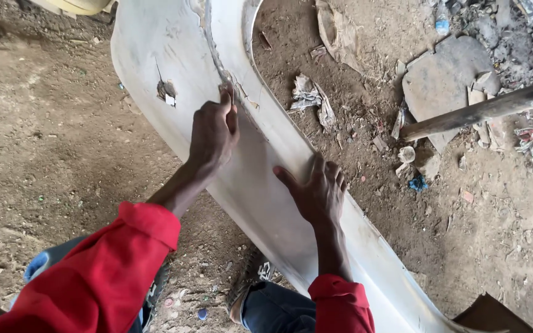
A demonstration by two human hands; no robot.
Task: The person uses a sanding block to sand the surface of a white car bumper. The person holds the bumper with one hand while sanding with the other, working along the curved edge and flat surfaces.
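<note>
A long, curved, white car body panel (155,55) lies on the dirt ground, running from the top centre to the lower right. It has a small torn hole (166,91) and a cracked seam along its ridge. My left hand (214,132) rests on the ridge, fingers curled, with a small dark piece pressed against the cracked seam; what it is cannot be made out. My right hand (317,191) lies flat on the panel, fingers spread over its far edge. Both arms wear red sleeves.
Dusty ground surrounds the panel. Scraps of paper (308,95), debris and a flat grey slab (451,77) lie to the right. A wooden pole (482,110) slants in from the right edge. My sandalled foot (248,287) and knee sit by the panel's near side.
</note>
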